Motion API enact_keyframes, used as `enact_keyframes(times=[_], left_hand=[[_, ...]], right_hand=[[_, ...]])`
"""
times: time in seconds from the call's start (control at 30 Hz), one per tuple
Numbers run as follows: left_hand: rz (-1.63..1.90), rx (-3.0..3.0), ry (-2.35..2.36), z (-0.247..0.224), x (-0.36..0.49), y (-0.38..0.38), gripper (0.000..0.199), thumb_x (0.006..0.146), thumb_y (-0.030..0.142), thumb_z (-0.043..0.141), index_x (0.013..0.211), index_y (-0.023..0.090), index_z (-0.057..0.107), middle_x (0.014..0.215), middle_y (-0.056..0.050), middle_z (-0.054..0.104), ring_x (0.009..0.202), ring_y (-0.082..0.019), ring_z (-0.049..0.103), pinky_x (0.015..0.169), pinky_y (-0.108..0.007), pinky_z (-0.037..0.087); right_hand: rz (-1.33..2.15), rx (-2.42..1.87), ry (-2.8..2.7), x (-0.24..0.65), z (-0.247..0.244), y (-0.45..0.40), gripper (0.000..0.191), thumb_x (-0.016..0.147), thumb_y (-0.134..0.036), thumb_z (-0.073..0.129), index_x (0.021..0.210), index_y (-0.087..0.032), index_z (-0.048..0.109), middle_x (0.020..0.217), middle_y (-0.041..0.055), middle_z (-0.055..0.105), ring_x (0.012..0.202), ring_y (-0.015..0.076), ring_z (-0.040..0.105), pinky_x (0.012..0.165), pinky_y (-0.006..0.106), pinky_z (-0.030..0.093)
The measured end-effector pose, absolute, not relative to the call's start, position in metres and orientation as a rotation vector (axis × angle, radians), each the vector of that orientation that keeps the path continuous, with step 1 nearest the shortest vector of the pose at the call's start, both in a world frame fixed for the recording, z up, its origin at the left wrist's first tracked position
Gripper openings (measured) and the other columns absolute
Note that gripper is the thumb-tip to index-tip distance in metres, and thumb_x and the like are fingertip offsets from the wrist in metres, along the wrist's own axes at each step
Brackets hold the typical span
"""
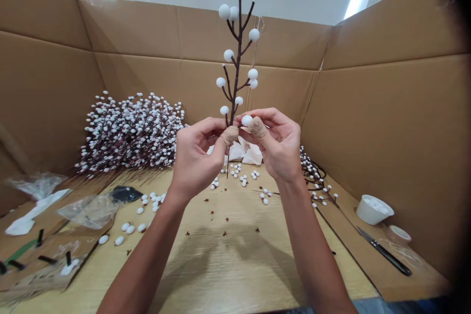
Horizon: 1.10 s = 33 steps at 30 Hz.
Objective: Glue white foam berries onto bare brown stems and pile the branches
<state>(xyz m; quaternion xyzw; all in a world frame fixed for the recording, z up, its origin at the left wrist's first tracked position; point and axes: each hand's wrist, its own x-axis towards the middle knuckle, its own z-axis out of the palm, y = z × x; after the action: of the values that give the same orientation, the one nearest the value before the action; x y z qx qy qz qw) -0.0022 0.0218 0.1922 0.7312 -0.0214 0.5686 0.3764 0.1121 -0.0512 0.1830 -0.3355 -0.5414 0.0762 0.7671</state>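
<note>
A brown artificial berry branch stands upright in front of me, with white balls on most of its twigs. My left hand pinches its stem near the lower end, the thumb wrapped in tan tape. The bare stem tip pokes out below the fingers. Close beside it, my right hand holds a white ball between thumb and fingers, at a low twig on the branch's right side. Its thumb is taped too. Whether the ball touches the twig end is hidden by the fingers.
A big pile of finished berry branches lies at the back left. Loose white balls and small brown bits are scattered on the table. At right are a white cup, a knife and a tape roll. Cardboard walls surround the table.
</note>
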Motion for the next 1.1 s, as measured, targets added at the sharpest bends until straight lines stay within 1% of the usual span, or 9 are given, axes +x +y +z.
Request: enact_keyframes(times=[0.13, 0.37, 0.6, 0.77, 0.87, 0.97, 1.1], left_hand=[[1.456, 1.872, -0.069, 0.192, -0.002, 0.023, 0.01, 0.075, 0.023, 0.068, 0.07, 0.014, 0.066, 0.062, 0.001, 0.057, 0.049, -0.007, 0.049, 0.047, -0.02, 0.044], [1.43, 1.853, -0.013, 0.191, -0.003, 0.023, 0.008, 0.075, 0.022, 0.068, 0.072, 0.015, 0.068, 0.064, 0.0, 0.06, 0.053, -0.009, 0.052, 0.05, -0.022, 0.046], [1.428, 1.849, -0.026, 0.191, -0.003, 0.025, 0.002, 0.074, 0.017, 0.067, 0.072, 0.015, 0.068, 0.065, 0.0, 0.061, 0.054, -0.009, 0.053, 0.052, -0.022, 0.047], [1.419, 1.844, -0.04, 0.191, -0.002, 0.027, 0.003, 0.074, 0.017, 0.068, 0.072, 0.015, 0.067, 0.065, 0.0, 0.061, 0.053, -0.009, 0.052, 0.051, -0.021, 0.046], [1.389, 1.85, -0.042, 0.193, -0.002, 0.029, 0.009, 0.075, 0.02, 0.068, 0.067, 0.015, 0.066, 0.06, 0.001, 0.058, 0.049, -0.008, 0.05, 0.046, -0.02, 0.043], [1.339, 1.86, -0.029, 0.195, -0.001, 0.031, 0.017, 0.072, 0.027, 0.072, 0.063, 0.015, 0.065, 0.054, 0.001, 0.055, 0.048, -0.009, 0.05, 0.045, -0.02, 0.042], [1.289, 1.836, -0.033, 0.195, 0.003, 0.034, 0.019, 0.073, 0.032, 0.072, 0.066, 0.015, 0.067, 0.054, 0.001, 0.056, 0.049, -0.009, 0.05, 0.047, -0.021, 0.043]], right_hand=[[0.179, -0.705, -1.175, 0.112, 0.182, -0.049, 0.019, 0.075, -0.033, 0.07, 0.087, -0.021, 0.063, 0.09, 0.0014, 0.071, 0.09, 0.016, 0.068, 0.08, 0.032, 0.059], [0.162, -0.791, -1.154, 0.111, 0.18, -0.047, 0.019, 0.077, -0.037, 0.068, 0.088, -0.023, 0.063, 0.095, 0.0022, 0.071, 0.091, 0.0166, 0.067, 0.083, 0.035, 0.057], [0.152, -0.79, -1.154, 0.111, 0.178, -0.043, 0.019, 0.076, -0.037, 0.068, 0.087, -0.022, 0.064, 0.095, 0.0024, 0.071, 0.088, 0.0154, 0.067, 0.083, 0.034, 0.056], [0.167, -0.763, -1.15, 0.112, 0.178, -0.041, 0.017, 0.075, -0.035, 0.069, 0.086, -0.022, 0.064, 0.093, 0.002, 0.07, 0.087, 0.0151, 0.067, 0.081, 0.033, 0.057], [0.186, -0.739, -1.147, 0.114, 0.177, -0.041, 0.018, 0.074, -0.035, 0.07, 0.086, -0.022, 0.065, 0.093, 0.002, 0.07, 0.086, 0.0145, 0.067, 0.081, 0.033, 0.057], [0.21, -0.782, -1.153, 0.116, 0.179, -0.04, 0.021, 0.075, -0.037, 0.069, 0.088, -0.021, 0.064, 0.094, 0.0026, 0.069, 0.088, 0.0145, 0.066, 0.084, 0.034, 0.056], [0.29, -0.782, -1.179, 0.121, 0.184, -0.045, 0.024, 0.076, -0.038, 0.068, 0.092, -0.021, 0.064, 0.095, 0.003, 0.068, 0.091, 0.0149, 0.065, 0.087, 0.035, 0.055]])
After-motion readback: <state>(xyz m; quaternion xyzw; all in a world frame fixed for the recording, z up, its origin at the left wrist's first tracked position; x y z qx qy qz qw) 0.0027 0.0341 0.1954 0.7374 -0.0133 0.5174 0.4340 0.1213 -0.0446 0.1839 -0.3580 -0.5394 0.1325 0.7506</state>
